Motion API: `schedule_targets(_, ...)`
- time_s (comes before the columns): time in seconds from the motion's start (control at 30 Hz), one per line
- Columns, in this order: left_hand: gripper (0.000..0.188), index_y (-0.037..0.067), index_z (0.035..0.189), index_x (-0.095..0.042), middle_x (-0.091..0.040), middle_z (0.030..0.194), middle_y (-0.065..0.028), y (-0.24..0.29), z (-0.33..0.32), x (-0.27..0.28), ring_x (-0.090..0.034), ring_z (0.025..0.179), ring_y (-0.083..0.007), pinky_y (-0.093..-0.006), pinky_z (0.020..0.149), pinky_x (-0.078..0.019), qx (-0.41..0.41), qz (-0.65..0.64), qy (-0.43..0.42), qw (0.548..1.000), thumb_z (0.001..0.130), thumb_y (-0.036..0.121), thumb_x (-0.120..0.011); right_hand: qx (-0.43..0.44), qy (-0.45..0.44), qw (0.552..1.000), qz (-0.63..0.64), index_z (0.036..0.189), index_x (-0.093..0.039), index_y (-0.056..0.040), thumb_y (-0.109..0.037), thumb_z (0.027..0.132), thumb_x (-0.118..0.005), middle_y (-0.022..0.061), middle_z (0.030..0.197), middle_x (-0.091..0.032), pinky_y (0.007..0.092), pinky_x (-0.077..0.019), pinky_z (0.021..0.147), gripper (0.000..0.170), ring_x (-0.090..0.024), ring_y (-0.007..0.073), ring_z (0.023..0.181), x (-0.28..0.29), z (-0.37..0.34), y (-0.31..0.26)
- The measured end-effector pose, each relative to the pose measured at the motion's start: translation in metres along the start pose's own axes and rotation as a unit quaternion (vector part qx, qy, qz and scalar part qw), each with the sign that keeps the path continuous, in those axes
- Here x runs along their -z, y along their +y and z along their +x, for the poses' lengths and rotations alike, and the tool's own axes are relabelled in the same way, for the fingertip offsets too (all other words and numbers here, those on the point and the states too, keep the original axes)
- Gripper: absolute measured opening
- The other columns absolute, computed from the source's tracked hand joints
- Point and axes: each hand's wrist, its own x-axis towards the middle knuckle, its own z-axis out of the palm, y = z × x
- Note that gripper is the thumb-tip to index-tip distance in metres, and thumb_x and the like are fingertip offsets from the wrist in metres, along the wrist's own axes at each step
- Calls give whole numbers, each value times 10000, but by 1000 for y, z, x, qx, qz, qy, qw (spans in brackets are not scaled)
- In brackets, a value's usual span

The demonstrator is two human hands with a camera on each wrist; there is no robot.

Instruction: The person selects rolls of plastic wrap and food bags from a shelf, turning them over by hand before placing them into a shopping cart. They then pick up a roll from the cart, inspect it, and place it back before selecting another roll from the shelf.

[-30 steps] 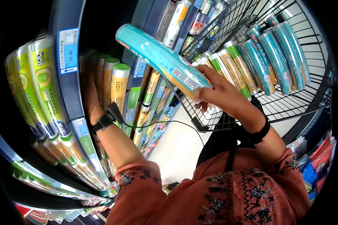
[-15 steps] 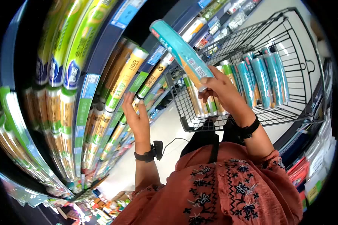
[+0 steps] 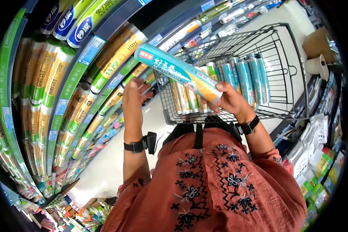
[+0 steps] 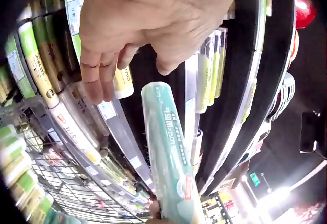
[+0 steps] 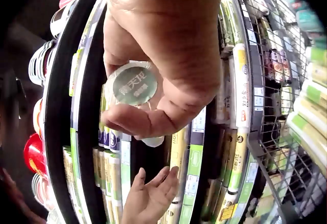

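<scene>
You have one teal roll [image 3: 178, 71] in your right grip [image 3: 232, 100], thumb and fingers closed round its near end; it is held up in the air, tilted, between the shelves and the cart [image 3: 166, 117]. Your left grip [image 3: 133, 102] is bare, its fingers loosely spread, apart from the roll and near one gold roll marked 110 [image 3: 121, 58] on the shelf. You wear two black wristbands, one per arm. In the single cart, count at least four more teal rolls [image 3: 244, 79] and at least four gold-and-green rolls [image 3: 184, 98]; they overlap, so you can't get an exact total. Three yellow-green packs [image 3: 81, 31] show at upper left, cut off by the edge of the view.

The fingertips of your right grip are partly hidden beneath the roll in the head view. From the right wrist you see the roll end-on, its length mostly hidden; from the left wrist, its lower end runs off the bottom.
</scene>
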Motion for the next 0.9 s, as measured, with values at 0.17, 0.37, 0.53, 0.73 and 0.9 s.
schedule_targets(0.17,707,-15,1430,-395,-546,1322,-206,1,15,-1,-608,1133,-307,-420,888,-539,33,-90,-36,995,994,533,-495,-55,-42,996,52,1309,-514,15,-440,978,-446,155,882,-678,280,-468,435,567,-585,178,498,12,-12,12)
schedule_targets(0.37,404,78,1276,-531,-624,1149,-64,-20,28,-39,-633,1011,-187,-347,838,-537,64,-41,-120,990,1008,380,-532,-108,69,977,-169,1426,-410,91,-362,934,-583,164,1011,-655,303,-570,626,690,-671,217,676,18,-39,9)
schedule_targets(0.53,427,37,1316,-495,-618,1124,-61,-52,39,-84,-625,985,-162,-320,804,-542,100,-14,-149,984,992,297,-591,-104,158,908,-373,1291,-524,13,-454,841,-721,113,977,-646,296,-530,707,678,-661,182,853,32,-56,15)
schedule_targets(0.73,616,-25,1443,-359,-556,1255,-166,-90,47,-146,-596,1100,-211,-344,855,-540,99,95,-231,963,997,339,-576,-20,345,809,-475,1274,-599,21,-447,765,-765,161,975,-685,353,-528,774,711,-664,215,857,77,-96,9)
schedule_targets(0.9,660,-53,1455,-359,-553,1288,-202,-133,52,-130,-624,1120,-280,-351,863,-547,173,170,-251,937,990,363,-578,13,522,753,-401,1119,-677,72,-544,741,-754,187,923,-711,335,-543,725,727,-691,244,814,149,-144,-2)
